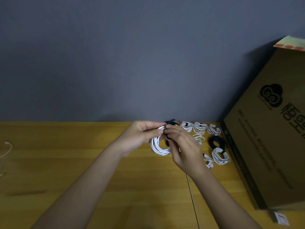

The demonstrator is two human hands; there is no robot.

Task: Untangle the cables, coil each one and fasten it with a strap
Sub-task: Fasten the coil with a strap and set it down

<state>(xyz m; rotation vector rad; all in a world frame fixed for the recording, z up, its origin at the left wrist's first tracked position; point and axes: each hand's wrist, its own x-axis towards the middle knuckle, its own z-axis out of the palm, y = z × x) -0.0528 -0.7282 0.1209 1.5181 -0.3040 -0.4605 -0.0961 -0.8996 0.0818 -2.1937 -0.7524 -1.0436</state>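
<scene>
Strapping a white coil, held above the table near its back edge.
Left hand pinches white cable coil at top; right hand fingers curl on black strap. Cinch snug, keep loops stacked. Finished coils beyond, by cardboard box.

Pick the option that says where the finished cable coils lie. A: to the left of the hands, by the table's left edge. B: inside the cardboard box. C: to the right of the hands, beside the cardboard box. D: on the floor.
C: the finished cable coils lie on the table right of both hands, next to the cardboard box.
</scene>
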